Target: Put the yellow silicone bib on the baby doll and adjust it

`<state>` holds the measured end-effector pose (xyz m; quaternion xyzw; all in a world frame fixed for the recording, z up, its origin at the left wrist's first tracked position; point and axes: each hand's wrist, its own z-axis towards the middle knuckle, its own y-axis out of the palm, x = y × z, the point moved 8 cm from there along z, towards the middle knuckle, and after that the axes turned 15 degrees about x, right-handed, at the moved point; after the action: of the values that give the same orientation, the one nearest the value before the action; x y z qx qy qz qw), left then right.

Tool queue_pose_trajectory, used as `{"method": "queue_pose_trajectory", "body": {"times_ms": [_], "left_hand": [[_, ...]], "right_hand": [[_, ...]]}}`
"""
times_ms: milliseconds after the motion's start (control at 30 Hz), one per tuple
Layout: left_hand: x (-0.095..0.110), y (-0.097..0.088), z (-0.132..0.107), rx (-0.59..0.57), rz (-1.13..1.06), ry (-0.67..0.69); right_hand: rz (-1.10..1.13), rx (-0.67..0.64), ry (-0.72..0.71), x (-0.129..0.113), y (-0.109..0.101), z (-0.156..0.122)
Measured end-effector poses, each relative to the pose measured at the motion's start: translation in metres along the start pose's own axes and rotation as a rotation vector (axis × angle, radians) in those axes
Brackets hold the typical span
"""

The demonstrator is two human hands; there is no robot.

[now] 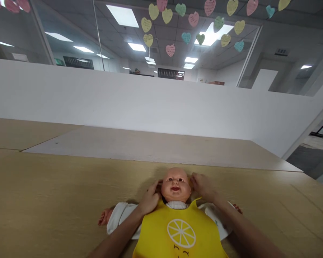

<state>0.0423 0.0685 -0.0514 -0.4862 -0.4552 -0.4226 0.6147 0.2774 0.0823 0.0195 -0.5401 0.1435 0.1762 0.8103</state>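
A baby doll (176, 187) lies on its back on the wooden table (56, 200), head pointing away from me. It wears white clothes and a yellow bib (180, 233) with a lemon-slice print. My left hand (150, 199) is beside the doll's head at the neck, fingers curled round the bib's strap end. My right hand (203, 187) is on the other side of the head, fingers pinched together at the bib's other strap end. What the fingertips hold behind the neck is hidden.
A white partition wall (140, 100) runs along the far edge of the table. Above it are glass panes with paper hearts (170, 50) stuck on. An opening to a corridor lies at the right (312, 157).
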Motion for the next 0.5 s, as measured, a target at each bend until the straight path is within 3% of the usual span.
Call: {"method": "queue_pose_trajectory", "body": {"times_ms": [100,233,333,433,500], "left_hand": [[0.014,-0.023,0.008,0.121,-0.103,-0.062],[0.058,-0.046,0.003,0.199,-0.358,0.036],[0.084,-0.045,-0.019,0.206,-0.377,0.176],[0.085,-0.029,-0.047,0.161,-0.202,0.26],[0.08,-0.02,-0.062,0.147,-0.044,0.331]], "right_hand": [[-0.054,0.064,0.034,0.0,-0.036,0.006],[0.256,0.085,0.073,-0.02,-0.069,-0.001],[0.648,-0.109,0.074,-0.051,-0.06,-0.023],[0.962,-0.384,0.003,-0.089,-0.041,-0.053],[1.039,-0.455,-0.041,-0.103,-0.032,-0.066]]}}
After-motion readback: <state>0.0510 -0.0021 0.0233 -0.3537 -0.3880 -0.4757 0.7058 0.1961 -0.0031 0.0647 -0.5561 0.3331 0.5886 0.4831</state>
